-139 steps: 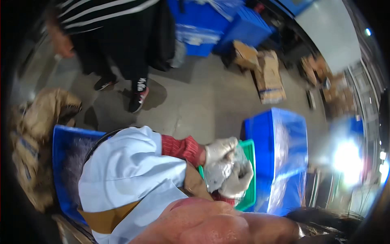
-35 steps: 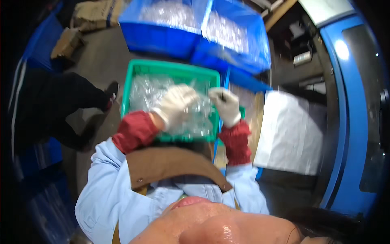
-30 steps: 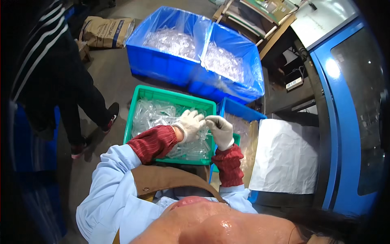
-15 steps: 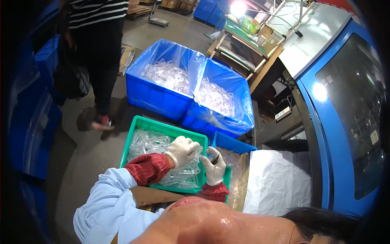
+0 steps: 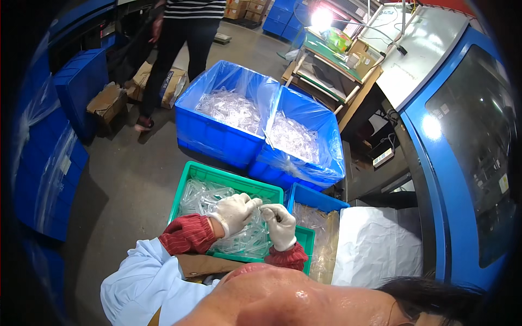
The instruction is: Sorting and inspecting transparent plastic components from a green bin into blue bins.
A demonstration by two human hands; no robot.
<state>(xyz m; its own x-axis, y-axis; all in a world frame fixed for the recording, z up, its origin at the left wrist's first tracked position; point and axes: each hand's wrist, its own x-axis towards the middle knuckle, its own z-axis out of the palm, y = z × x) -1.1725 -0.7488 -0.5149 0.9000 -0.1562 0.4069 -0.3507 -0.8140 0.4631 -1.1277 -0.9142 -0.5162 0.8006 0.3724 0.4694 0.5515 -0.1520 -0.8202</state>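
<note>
My left hand [image 5: 235, 213], in a white glove, is closed over the green crate [image 5: 182, 187], fingertips pinched at a clear plastic piece [image 5: 260, 202] that is mostly hidden. Close on its right, my right hand [image 5: 280, 227], also gloved, has thumb and fingers drawn together near the same spot. A small dark thing shows faintly in its palm; its kind I cannot make out. Below both hands, many clear plastic pieces [image 5: 204, 196] lie heaped in the crate. The two hands' fingertips nearly meet.
Two blue bins [image 5: 217, 138] lined with clear film and full of clear pieces stand beyond the crate. To the right are a smaller blue bin [image 5: 318, 200], a white-covered surface [image 5: 378, 244] and a blue machine [image 5: 429, 157]. A person [image 5: 185, 43] walks at far left near cardboard boxes [image 5: 107, 102].
My right hand has moved toward the left hand, and its fingers have closed together; the dark pointed tool seen in it earlier is now mostly hidden. The walking person has moved farther away.
</note>
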